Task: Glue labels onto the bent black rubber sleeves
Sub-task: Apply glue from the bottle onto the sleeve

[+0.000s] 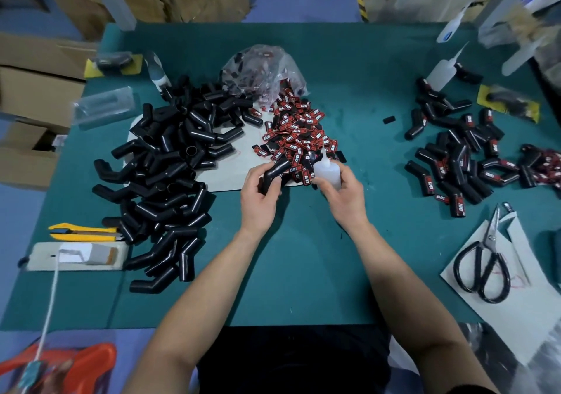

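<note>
A bent black rubber sleeve (274, 172) is being gripped by the left hand (260, 194) above the middle of the table (303, 272), with the fingers curled round its near leg. Its long axis is running from near-left to far-right, and the far end is pointing toward the heap of labels (299, 129). A glue bottle (327, 174) is being held in the right hand (344, 193), with its nozzle aimed at the far edge. "TAPER" is being displayed on the red-and-black labels.

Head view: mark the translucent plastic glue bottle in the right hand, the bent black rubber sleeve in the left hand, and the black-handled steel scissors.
Translucent plastic glue bottle (327, 171): head view, bottle body.
Bent black rubber sleeve (274, 172): head view, at its bend.
Black-handled steel scissors (489, 239): head view, pivot.
</note>
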### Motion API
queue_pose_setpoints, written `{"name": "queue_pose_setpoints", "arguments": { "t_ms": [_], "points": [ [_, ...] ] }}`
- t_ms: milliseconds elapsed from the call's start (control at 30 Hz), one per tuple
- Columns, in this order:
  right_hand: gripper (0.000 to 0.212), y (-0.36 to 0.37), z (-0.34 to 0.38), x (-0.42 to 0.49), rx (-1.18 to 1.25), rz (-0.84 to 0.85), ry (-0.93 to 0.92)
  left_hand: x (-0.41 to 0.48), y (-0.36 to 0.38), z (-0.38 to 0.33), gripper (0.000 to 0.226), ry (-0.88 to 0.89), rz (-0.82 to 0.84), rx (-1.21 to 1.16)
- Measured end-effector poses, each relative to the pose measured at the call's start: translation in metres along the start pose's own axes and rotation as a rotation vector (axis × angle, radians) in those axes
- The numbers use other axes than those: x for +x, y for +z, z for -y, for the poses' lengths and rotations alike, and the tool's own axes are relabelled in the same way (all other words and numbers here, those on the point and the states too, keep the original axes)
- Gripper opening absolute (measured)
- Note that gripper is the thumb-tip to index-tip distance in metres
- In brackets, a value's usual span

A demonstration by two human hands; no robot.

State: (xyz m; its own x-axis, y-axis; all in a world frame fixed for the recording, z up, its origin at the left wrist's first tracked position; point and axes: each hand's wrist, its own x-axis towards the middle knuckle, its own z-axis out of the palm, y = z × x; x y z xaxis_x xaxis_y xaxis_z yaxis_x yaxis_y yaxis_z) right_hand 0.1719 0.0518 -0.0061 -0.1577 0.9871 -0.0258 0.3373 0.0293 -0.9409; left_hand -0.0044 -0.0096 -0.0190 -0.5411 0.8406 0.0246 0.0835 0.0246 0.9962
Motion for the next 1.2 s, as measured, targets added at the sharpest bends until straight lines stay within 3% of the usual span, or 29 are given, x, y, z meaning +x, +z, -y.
{"name": "queue_pose_setpoints", "arguments": {
  "t_ms": [333, 600, 800, 1200],
  "points": [
    [0.041, -0.003, 0.007, -0.002, 0.007, -0.028, -0.120, -0.001, -0.001, -0.003, 0.033, -0.057, 0.006, -0.011],
    [0.034, -0.006, 0.003, 0.002, 0.361, -0.083, 0.036, -0.002, 0.001, -0.001, 0.037, -0.069, -0.014, -0.038],
    [0.032, -0.004, 0.003, 0.011, 0.898, -0.070, 0.237, -0.003, 0.001, -0.002, 0.038, -0.069, -0.002, -0.052],
    [0.031, -0.009, 0.008, 0.010, 0.992, -0.159, 0.265, -0.003, 0.001, 0.004, 0.038, -0.055, 0.027, -0.082]
  ]
}}
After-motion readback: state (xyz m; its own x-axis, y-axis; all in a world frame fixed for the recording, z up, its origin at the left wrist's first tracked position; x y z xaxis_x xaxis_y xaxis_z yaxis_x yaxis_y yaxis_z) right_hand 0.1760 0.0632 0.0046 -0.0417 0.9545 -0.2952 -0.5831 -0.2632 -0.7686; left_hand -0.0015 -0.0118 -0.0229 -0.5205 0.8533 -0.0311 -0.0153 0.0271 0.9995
